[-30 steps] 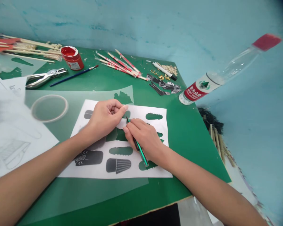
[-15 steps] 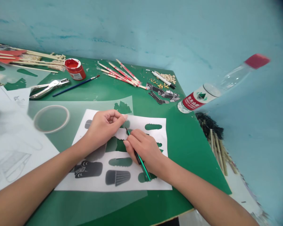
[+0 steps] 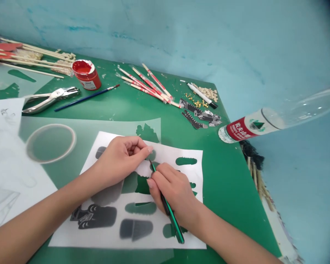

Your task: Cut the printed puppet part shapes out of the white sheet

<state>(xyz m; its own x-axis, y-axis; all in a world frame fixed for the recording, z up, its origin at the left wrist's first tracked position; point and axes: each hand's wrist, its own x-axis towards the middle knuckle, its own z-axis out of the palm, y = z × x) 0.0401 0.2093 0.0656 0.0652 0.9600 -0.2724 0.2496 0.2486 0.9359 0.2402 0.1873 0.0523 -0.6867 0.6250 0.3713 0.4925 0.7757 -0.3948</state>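
My right hand (image 3: 177,192) grips a slim green and black craft knife (image 3: 176,224) like a pen, its dark tip pointing up and left toward my left fingertips. My left hand (image 3: 122,159) lies over the upper part of a white sheet (image 3: 192,220), thumb and fingers pinched together; what they hold, if anything, is hidden. Dark printed figures fill parts of the sheet, and several cut-out openings show green beneath. One printed shape with fine lines (image 3: 136,229) lies below my hands. A translucent sheet (image 3: 115,126) extends under the white one.
A roll of tape (image 3: 72,145), a hole punch (image 3: 53,98), a paintbrush (image 3: 85,98) and a red paint jar (image 3: 89,80) stand or lie left. Wrapped sticks (image 3: 151,86), a marker (image 3: 202,95) and dark cut pieces (image 3: 194,119) lie behind. A bottle (image 3: 238,130) stands by the right edge.
The view has shifted, so the sheet and both hands appear lower and the bottle farther right. The knife tip stays close to my left fingertips, and both grips look the same.
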